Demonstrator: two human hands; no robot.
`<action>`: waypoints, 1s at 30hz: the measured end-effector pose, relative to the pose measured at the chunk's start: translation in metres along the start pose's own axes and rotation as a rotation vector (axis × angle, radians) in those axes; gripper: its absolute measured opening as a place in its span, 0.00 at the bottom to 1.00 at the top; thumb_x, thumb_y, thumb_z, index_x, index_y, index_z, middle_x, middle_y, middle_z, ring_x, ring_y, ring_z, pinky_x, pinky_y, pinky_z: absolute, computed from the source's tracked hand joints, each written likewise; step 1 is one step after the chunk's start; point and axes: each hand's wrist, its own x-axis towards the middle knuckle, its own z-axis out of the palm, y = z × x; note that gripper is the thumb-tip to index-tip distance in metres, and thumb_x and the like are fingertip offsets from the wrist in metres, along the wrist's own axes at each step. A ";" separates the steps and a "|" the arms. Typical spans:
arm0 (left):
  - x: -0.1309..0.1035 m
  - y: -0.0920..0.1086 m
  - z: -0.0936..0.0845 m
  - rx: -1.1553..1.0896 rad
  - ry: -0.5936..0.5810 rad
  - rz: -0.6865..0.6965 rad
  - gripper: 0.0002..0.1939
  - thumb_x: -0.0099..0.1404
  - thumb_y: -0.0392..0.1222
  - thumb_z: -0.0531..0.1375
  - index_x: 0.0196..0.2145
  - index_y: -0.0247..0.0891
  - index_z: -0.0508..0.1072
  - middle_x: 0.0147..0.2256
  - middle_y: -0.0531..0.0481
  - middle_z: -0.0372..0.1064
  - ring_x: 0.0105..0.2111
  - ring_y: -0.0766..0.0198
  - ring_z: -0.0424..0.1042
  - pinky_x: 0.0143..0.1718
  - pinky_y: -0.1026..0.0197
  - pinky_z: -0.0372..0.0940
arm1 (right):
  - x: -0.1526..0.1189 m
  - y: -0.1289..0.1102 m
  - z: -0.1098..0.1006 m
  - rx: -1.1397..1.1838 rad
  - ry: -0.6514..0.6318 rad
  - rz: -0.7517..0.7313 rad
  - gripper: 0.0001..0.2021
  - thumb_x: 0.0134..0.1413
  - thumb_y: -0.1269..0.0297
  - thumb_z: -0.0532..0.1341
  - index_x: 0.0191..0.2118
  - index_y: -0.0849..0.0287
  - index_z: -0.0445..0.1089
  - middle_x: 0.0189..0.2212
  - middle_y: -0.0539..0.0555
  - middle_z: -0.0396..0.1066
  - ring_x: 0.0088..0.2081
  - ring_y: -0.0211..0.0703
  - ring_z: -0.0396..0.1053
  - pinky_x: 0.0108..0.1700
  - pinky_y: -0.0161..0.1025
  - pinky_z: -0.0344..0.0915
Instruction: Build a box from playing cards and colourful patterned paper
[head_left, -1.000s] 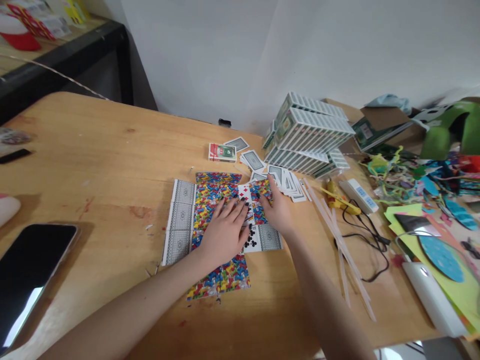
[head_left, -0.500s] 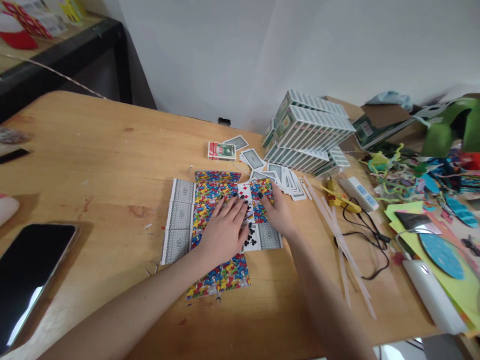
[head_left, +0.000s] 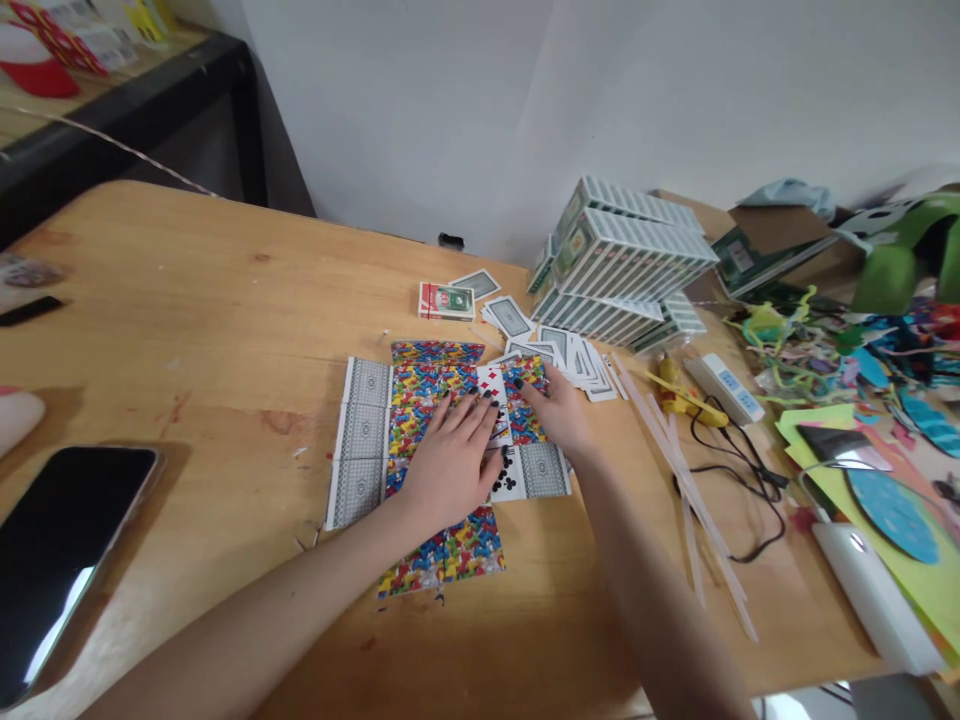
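Playing cards are joined into a flat piece in the middle of the table. Grey-backed cards form its left strip, and cards with a multicoloured pattern cover the centre. My left hand lies flat across the middle, fingers stretched out, partly hiding a face-up diamond card and a club card. At the right side, my right hand has its thumb on a multicoloured card and its fingers at that card's right edge. Below it shows a grey-backed card.
Behind lie loose cards and a card box. Stacked card packs stand by the wall. To the right are glue sticks, a yellow glue gun and a power strip. A phone lies at left.
The whole view has shifted slightly. Both hands stay in nearly the same place on the cards, with no clear change in their hold.
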 end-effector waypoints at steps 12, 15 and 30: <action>0.002 -0.002 0.009 0.089 0.022 -0.054 0.21 0.65 0.35 0.45 0.53 0.21 0.62 0.58 0.30 0.52 0.59 0.50 0.52 0.58 0.48 0.53 | 0.002 -0.014 -0.002 -0.052 -0.029 0.078 0.10 0.49 0.60 0.57 0.37 0.59 0.65 0.31 0.52 0.72 0.33 0.43 0.68 0.36 0.39 0.64; 0.000 0.002 0.007 0.189 0.046 -0.192 0.24 0.65 0.40 0.47 0.55 0.25 0.60 0.60 0.29 0.48 0.60 0.42 0.47 0.58 0.37 0.45 | 0.003 -0.018 -0.002 -0.160 -0.046 0.058 0.09 0.50 0.61 0.55 0.37 0.58 0.63 0.31 0.51 0.70 0.34 0.44 0.68 0.37 0.39 0.63; 0.002 0.005 0.000 0.405 -0.088 -0.333 0.26 0.62 0.32 0.46 0.57 0.19 0.58 0.57 0.25 0.52 0.58 0.34 0.50 0.56 0.37 0.46 | -0.002 -0.060 0.006 -0.699 -0.127 0.005 0.07 0.57 0.61 0.49 0.38 0.58 0.57 0.32 0.56 0.70 0.36 0.48 0.69 0.33 0.37 0.59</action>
